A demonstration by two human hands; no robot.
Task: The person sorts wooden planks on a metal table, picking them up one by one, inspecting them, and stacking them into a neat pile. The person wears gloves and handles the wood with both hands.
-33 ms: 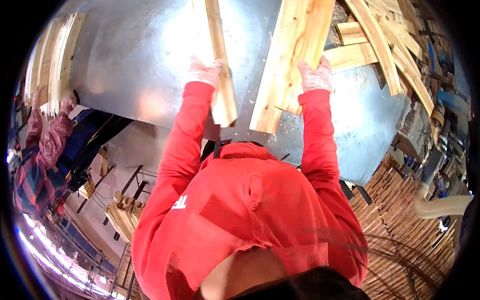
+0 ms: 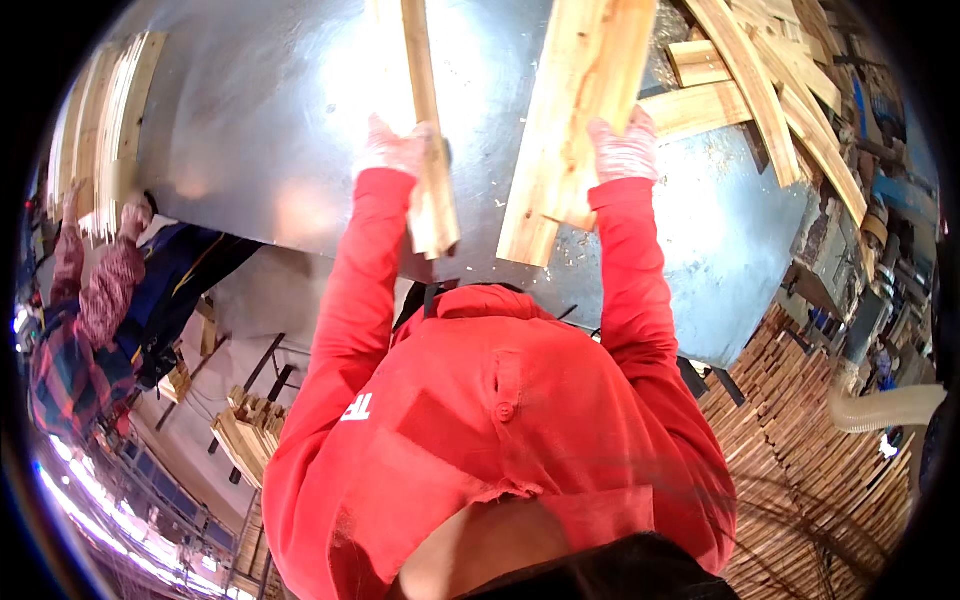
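In a pale knitted glove, my left hand [image 2: 395, 150] is closed on a long, narrow wooden board [image 2: 432, 185], thumb on its right side. This board lies lengthwise away from me, and its far part is washed out by glare. My right hand [image 2: 626, 152], gloved alike, grips the right edge of two wooden boards [image 2: 575, 110] lying side by side, their near ends stepped. The thumb rests on the upper face while the fingers go round the edge. A gap of bare metal separates the two hands' boards on the metal table [image 2: 480, 130].
Loose wooden strips [image 2: 745, 85] lie crossed at the far right, near sawdust. At the far left, a co-worker [image 2: 85, 350] has both hands at a stack of boards [image 2: 105, 120]. Stacked wood [image 2: 790, 450] and a ribbed hose [image 2: 885, 410] are at the lower right.
My left hand and its narrow board have shifted slightly left and a little toward me. My right hand and its boards have moved slightly left.
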